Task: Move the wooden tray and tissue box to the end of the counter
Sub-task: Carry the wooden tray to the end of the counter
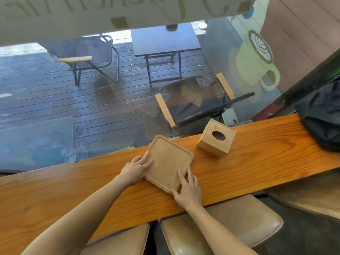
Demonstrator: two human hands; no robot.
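Flat on the counter (257, 162), a long plank of orange-brown wood with bold wavy grain, lies the wooden tray (168, 163). Tray is pale, smooth, roughly square with rounded corners and a raised rim; sits skewed, corners toward the window and toward the person, no clear long axis. Left hand (135, 170) rests on its left edge, fingers spread flat over the rim onto the tray floor, not closed round anything. Right hand (187, 188) is at the near-right corner, fingers extended along the rim and thumb at the near edge; touching, but I cannot tell whether it pinches the edge.

Tissue box (216, 138): pale wood cube, oval opening in the top face, also turned corner-on. Stands just beside the tray, to its right and nearer the glass, apart from it.

Black crumpled bag (323, 115) at the counter's right end. Tan, glossy padded stools (239, 221) under the near edge. Window lettering at top is mirrored and unreadable; a painted green mug (255, 57) shows on the glass.
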